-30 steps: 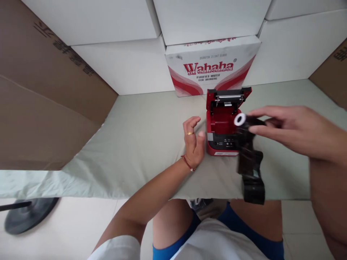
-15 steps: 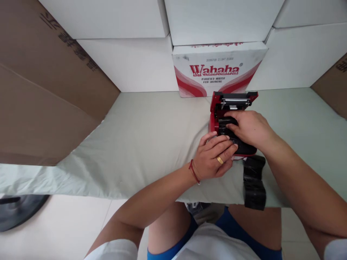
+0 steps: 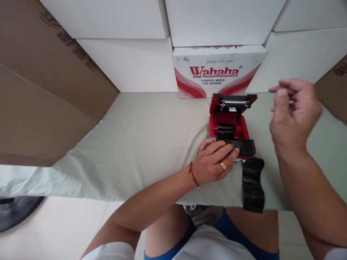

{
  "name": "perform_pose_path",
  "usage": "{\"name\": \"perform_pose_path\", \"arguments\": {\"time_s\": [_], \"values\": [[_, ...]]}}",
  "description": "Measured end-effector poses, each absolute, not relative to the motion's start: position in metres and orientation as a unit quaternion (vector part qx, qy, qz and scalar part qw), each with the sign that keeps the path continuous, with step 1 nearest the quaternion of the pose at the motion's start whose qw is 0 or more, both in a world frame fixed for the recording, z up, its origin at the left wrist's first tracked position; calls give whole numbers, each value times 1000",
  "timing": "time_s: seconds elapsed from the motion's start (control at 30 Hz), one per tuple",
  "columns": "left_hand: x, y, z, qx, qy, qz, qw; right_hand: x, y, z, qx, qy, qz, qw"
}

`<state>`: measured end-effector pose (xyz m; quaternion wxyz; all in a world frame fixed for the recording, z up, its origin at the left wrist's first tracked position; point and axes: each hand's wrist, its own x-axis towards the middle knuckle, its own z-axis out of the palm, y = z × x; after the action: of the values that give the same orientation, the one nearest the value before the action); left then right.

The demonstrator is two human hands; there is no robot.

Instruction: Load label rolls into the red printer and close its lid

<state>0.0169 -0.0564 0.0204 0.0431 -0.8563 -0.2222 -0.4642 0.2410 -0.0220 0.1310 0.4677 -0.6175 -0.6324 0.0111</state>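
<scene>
A red and black printer-like device (image 3: 245,130) stands on the cloth with its hinged lid (image 3: 235,103) tipped up. Inside lies a black roll (image 3: 225,130). My left hand (image 3: 215,160), with a gold ring and a red string bracelet, grips the device's front, its fingers over the black front part and its thumb low at the near side. Shiny black film shows beside the fingertips. My right hand (image 3: 295,112) is raised to the right of the device, apart from it, fingers loosely curled and nothing visible in them. A wavy black strip (image 3: 253,186) lies in front of the device.
A Wahaha water carton (image 3: 219,74) stands behind the device, below and between stacked white boxes (image 3: 130,65). Brown cartons (image 3: 48,108) flank the table at both sides. Pale green cloth (image 3: 146,144) covers the table, and the black strip reaches its near edge.
My right hand has lifted out of the open device and moved right and up, so the black roll and red interior now show. The left hand stays on the front.
</scene>
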Motion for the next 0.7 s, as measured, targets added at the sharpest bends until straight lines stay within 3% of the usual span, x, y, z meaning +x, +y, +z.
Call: {"name": "perform_pose_path", "arguments": {"time_s": [0.17,0.3,0.57,0.7], "values": [[18,-57,23,-856,-205,-471,54,234,1,110,-528,-683,79,499],[18,-59,28,-850,-213,-472,95,233,-14,100,-476,-693,36,541],[19,-62,37,-848,-229,-467,103,255,-58,71,-446,-749,27,490],[19,-62,38,-853,-234,-456,100,257,-60,65,-446,-773,-38,450]]}}
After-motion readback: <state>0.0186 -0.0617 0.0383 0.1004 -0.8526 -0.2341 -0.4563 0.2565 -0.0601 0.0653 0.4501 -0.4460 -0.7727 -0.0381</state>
